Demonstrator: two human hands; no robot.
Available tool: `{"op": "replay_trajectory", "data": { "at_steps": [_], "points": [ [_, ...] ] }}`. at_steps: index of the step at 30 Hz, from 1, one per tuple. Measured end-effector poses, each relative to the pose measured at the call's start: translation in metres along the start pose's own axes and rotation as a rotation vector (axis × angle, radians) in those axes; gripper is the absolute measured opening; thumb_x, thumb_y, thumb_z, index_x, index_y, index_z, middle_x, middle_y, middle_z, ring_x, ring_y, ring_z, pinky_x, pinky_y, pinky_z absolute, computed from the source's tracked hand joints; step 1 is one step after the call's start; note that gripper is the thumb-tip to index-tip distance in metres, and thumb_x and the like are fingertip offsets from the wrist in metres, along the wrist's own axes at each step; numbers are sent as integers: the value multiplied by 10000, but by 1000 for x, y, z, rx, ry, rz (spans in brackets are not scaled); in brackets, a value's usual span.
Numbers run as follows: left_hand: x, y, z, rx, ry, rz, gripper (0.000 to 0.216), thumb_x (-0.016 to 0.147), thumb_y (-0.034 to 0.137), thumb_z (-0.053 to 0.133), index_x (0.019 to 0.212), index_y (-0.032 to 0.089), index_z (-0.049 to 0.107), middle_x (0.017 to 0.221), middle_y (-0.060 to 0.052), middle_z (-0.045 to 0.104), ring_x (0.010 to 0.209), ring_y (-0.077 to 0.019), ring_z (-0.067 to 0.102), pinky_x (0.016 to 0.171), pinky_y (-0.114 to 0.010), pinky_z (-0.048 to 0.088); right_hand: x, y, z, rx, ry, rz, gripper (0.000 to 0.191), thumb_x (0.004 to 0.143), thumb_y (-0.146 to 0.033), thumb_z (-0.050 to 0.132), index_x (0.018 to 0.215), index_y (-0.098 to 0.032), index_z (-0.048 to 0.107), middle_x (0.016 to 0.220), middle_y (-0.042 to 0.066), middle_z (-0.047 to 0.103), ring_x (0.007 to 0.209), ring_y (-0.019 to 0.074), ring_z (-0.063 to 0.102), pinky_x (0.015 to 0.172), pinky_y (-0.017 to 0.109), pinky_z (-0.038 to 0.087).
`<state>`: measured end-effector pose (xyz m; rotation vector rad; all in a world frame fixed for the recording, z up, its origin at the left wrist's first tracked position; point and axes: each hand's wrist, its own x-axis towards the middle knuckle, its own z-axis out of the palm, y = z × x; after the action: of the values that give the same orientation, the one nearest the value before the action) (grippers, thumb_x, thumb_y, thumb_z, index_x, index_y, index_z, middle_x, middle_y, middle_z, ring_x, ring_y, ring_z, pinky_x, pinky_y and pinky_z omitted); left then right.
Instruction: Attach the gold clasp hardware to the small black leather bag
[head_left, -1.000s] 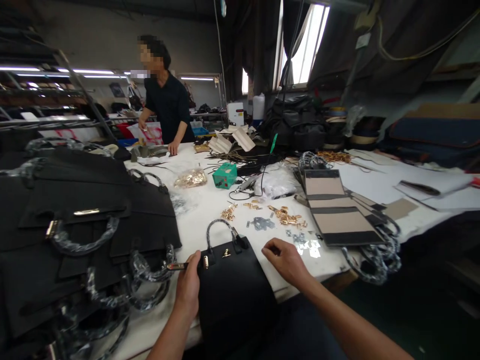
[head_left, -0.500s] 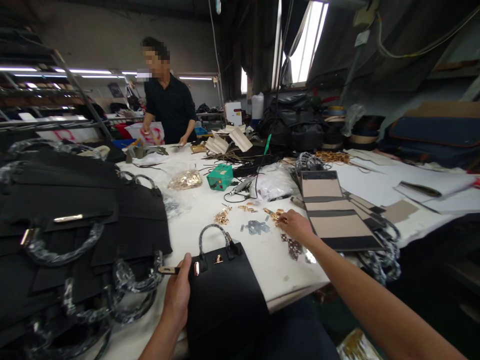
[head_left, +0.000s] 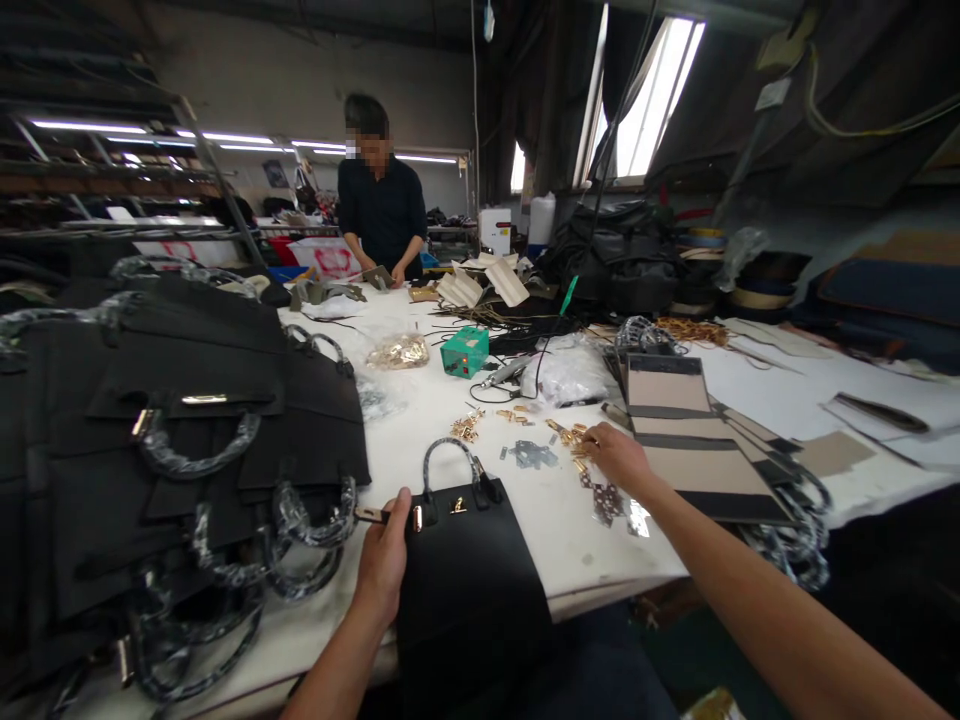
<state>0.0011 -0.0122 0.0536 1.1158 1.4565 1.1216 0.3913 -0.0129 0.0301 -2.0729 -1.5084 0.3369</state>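
Well beyond handbag [head_left: 474,590], bagged gold pieces [head_left: 400,351]

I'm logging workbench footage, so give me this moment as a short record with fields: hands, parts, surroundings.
Left hand: holds the black handbag at its upper corner
Right hand: at the gold pieces; whether it holds one is unclear
On the table: green box, grey flat pieces
Left side: piled black bags
Background: person at the table's far side

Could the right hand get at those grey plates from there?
Probably yes: the grey plates lie uncovered on the table, close to the right hand, with nothing standing between.
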Motion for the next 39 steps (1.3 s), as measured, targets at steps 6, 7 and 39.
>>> {"op": "replay_trajectory", "data": {
  "at_steps": [6,7,39],
  "points": [
    [2,-4,-3,-15,-49,14,498,779,691,561,785,198,632,786,-32,705,802,-252,628,823,-361,476,-9,-13,-3,327,-30,22,228,839,-362,545,894,-202,697,795,26,723,721,182,656,658,276,447],
    [2,-5,-3,-27,-52,13,503,774,694,564,785,196,634,778,-33,701,792,-250,628,811,-357,480,-13,-18,-2,388,-40,17,234,827,-375,557,890,-193,690,794,28,726,725,184,670,660,278,467],
    [-55,2,-24,-198,7,49,436,773,604,646,929,197,656,847,-37,669,817,-221,617,739,-307,489,-93,-174,99,404,41,-231,144,872,-345,591,955,-237,638,839,17,664,802,201,586,786,320,429]
  ]
}}
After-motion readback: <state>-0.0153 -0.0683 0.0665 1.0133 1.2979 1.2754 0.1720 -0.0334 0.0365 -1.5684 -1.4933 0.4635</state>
